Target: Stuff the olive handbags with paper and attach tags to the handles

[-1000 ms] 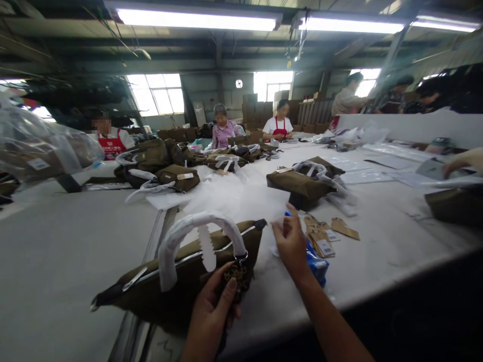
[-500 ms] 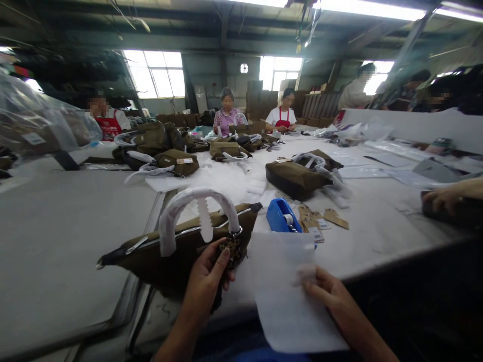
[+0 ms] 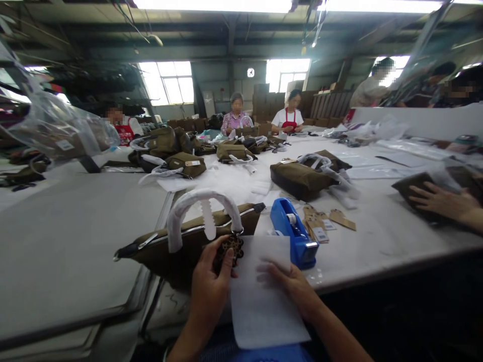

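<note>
White table point(image 3: 358, 256) is biggest, runs out ahead of me. Next, olive bag point(image 3: 181, 261) on its near part, left of and behind my left fingers, silver zip along the top, white-wrapped handle point(image 3: 206, 193) standing up. Second bag point(image 3: 302, 176) lies past the dispenser point(image 3: 286, 229). Dark bag point(image 3: 411, 188) far right, co-worker's hand point(image 3: 445, 198) spread on it, well apart from mine.

Sheet point(image 3: 260, 311): thin, white, held up at the table edge, right of the bag. My right hand point(image 3: 292, 286) is at its right side, thumb in front, other fingers blurred, pale, seemingly seen through it; clamped on sheet. Dispenser, blue, sits on the table just beyond the sheet's upper right.

My left hand point(image 3: 211, 274) is in front of the bag, thumb and fingers clamped on the charm point(image 3: 234, 247). Tags point(image 3: 317, 223), brown, loose pile right of dispenser. Charm smallest: dark and tan, cut-outs, pinched by my left thumb just below the handle's right base, sheet's top left corner just beside it; can't tell if touching
</note>
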### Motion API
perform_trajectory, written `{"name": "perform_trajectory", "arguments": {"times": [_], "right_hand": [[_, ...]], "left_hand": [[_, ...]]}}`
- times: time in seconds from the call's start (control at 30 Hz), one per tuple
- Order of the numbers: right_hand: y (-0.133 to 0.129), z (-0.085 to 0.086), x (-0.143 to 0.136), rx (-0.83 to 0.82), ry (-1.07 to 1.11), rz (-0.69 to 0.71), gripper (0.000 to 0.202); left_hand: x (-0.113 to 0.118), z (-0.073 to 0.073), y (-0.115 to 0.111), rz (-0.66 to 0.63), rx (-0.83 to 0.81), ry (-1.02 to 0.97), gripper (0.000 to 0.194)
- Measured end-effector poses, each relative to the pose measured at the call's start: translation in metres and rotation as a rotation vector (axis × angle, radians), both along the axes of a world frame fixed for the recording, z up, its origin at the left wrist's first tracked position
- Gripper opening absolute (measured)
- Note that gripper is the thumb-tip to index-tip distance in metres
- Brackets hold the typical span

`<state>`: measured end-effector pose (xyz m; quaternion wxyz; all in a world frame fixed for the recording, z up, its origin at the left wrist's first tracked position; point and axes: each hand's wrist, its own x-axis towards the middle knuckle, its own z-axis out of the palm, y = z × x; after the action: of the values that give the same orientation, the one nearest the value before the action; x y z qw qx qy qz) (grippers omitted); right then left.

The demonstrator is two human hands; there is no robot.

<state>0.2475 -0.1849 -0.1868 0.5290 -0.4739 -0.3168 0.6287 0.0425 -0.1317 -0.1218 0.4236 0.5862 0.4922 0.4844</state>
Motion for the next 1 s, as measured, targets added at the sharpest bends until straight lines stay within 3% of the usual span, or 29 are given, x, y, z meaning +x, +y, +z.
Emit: {"name": "perform_trajectory", "arguments": {"times": [0.07,0.13,0.27,0.4,0.57,0.73,0.9,1.0], "right_hand": [[0.002,0.000,0.000,0.014,-0.037,0.065,0.057],[0.004,0.000,0.000,0.044,-0.090,0.130,0.054],[0.016,0.002,-0.011,0.141,-0.136,0.141,0.048],[0.030,0.007,-0.027,0.227,-0.025,0.158,0.039],[0.036,0.011,-0.034,0.132,0.268,0.221,0.043],[0.046,0.019,-0.038,0.141,0.191,0.112,0.045],[0.053,0.031,-0.046,0.127,0.191,0.050,0.041],[0.054,0.035,-0.046,0.106,0.227,0.066,0.039]], "left_hand": [[-0.001,0.001,-0.003,0.088,0.112,0.048,0.038],[0.000,0.004,-0.008,0.125,0.120,0.023,0.036],[0.007,0.008,-0.018,0.059,-0.067,-0.134,0.043],[0.015,0.000,-0.024,0.022,-0.162,-0.235,0.046],[0.010,-0.012,-0.015,0.073,-0.111,-0.034,0.041],[0.008,-0.015,-0.005,0.099,-0.011,0.099,0.031],[0.005,-0.018,-0.017,0.096,0.025,0.125,0.034],[-0.009,-0.019,-0.028,0.241,0.119,0.157,0.036]]}}
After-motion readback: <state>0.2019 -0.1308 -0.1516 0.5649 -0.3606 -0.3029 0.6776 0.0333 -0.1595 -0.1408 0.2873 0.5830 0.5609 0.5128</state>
